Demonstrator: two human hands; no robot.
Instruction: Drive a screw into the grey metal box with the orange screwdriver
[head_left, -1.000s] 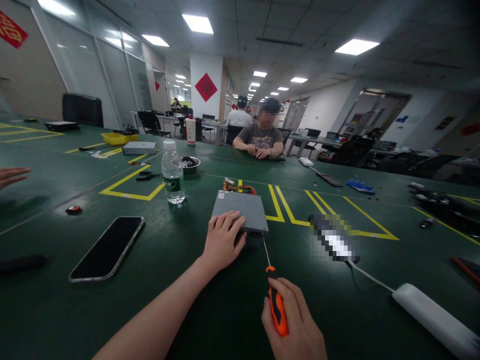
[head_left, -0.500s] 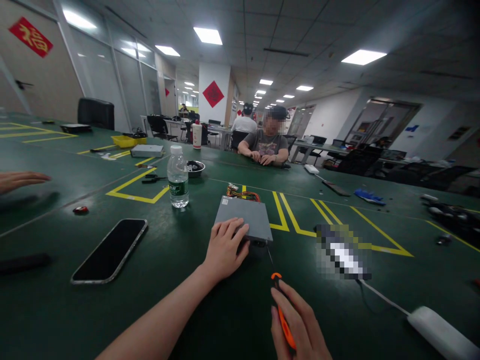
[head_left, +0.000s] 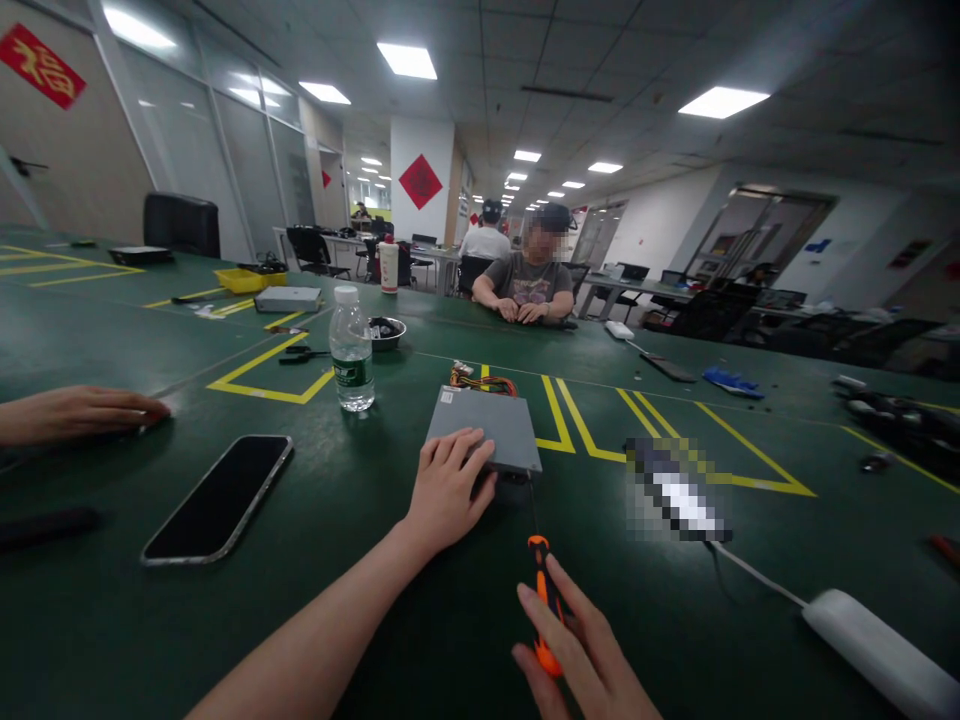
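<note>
A grey metal box (head_left: 510, 428) with bundled coloured wires (head_left: 484, 382) at its far edge lies on the green table (head_left: 420, 640). My left hand (head_left: 452, 485) rests on the box's near left part, fingers spread over its top and thumb at the near edge. In my right hand (head_left: 574, 635) is an orange and black screwdriver (head_left: 543, 600), held loosely between thumb and fingers. Its thin shaft points away from me, and the tip reaches the near right edge of the box; whether it sits in a screw is too small to tell.
Left of the box stand a water bottle (head_left: 352, 350) and a phone (head_left: 219, 500). Another person's hand (head_left: 90, 412) lies at the left edge. A white adapter (head_left: 877, 640) with a cable is at the right. Across the table sits a person (head_left: 525, 280).
The screwdriver has swung more upright and its tip has moved left to the box's edge. My right-hand fingers have loosened around the handle. The other person's hand has come further in from the left.
</note>
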